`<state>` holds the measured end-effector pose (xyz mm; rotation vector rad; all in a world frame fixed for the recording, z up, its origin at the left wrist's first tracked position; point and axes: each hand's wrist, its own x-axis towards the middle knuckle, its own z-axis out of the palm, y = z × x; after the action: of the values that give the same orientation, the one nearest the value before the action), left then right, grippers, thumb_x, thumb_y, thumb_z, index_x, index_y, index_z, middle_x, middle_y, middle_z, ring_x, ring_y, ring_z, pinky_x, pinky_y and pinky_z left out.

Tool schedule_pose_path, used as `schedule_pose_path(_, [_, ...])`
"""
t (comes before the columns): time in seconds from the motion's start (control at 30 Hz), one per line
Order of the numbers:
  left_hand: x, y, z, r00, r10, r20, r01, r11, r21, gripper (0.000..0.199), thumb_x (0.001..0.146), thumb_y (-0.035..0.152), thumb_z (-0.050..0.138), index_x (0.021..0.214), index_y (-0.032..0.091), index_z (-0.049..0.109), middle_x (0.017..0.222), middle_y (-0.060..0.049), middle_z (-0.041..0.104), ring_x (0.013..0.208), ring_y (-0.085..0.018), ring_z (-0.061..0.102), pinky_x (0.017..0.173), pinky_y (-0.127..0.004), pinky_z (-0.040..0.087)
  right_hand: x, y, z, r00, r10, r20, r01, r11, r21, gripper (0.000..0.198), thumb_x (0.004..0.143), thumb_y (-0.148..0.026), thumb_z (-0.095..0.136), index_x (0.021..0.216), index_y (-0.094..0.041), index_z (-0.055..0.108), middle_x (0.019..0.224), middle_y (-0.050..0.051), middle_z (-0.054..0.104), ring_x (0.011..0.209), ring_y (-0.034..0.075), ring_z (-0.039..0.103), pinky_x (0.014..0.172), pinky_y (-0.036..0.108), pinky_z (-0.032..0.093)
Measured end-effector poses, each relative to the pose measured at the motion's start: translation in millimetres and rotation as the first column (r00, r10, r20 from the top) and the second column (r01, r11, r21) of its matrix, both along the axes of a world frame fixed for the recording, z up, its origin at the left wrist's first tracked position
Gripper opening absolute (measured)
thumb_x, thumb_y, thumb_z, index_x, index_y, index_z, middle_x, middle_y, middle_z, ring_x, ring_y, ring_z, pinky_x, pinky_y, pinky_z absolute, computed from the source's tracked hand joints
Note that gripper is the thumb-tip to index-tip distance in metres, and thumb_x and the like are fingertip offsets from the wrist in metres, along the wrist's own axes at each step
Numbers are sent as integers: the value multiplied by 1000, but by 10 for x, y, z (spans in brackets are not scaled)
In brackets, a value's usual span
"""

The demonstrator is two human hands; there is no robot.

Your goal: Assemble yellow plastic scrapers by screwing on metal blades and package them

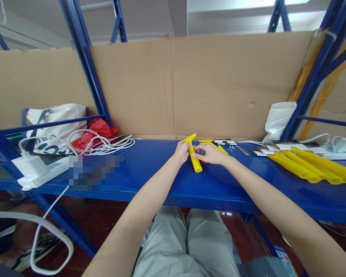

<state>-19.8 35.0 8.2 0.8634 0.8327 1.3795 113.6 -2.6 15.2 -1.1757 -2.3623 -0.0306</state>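
Observation:
A yellow T-shaped scraper handle is held above the blue shelf top, its crosspiece pointing away from me. My left hand is closed around it just below the crosspiece. From the other side, my right hand has curled fingers and a thumb pressed against the shaft; whether anything small is pinched there is hidden. Behind my right hand lies a second yellow scraper part, partly covered. A flat metal blade rests to its right, near some tiny pieces. Something reddish-orange shows under my right hand, too covered to name.
Several yellow-handled scrapers lie side by side at the right. White cables, a power strip, a red plastic bag and a cloth bag occupy the left. A cardboard wall closes the back; blue posts flank it.

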Motion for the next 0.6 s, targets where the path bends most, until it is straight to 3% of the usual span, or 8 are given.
schedule_pose_path(0.27, [8, -24, -13, 994, 107, -2, -107, 993, 40, 55, 72, -8, 53, 119, 20, 48, 76, 3, 58, 66, -10, 64, 69, -25, 54, -30, -42, 4, 991, -76, 107, 77, 997, -8, 36, 79, -48, 61, 93, -15, 63, 92, 8, 66, 85, 21, 59, 77, 33, 43])
schedule_pose_path(0.43, [-3, 30, -43, 980, 186, -73, -183, 982, 46, 47, 73, -7, 56, 113, 17, 54, 76, 2, 61, 68, -9, 62, 70, -23, 51, -81, -110, 19, 991, -85, 108, 87, 996, -9, 55, 75, -52, 64, 117, -17, 58, 102, 10, 67, 94, 25, 61, 79, 36, 44])
schedule_pose_path(0.5, [-21, 73, -44, 975, 196, -105, -189, 980, 68, 41, 75, -5, 54, 110, 16, 56, 82, -1, 64, 70, -9, 62, 71, -23, 51, -93, -126, 27, 993, -60, 106, 59, 998, 4, 62, 74, -49, 66, 126, -19, 53, 114, 11, 65, 102, 27, 60, 84, 38, 44])
schedule_pose_path(0.6, [-52, 140, -41, 968, 174, -180, -155, 981, 118, 45, 77, -5, 50, 115, 18, 57, 97, -5, 67, 79, -10, 63, 75, -23, 51, -89, -112, 40, 995, -48, 87, 48, 999, -6, 55, 77, -36, 64, 128, -19, 53, 122, 11, 63, 107, 26, 60, 89, 38, 44])
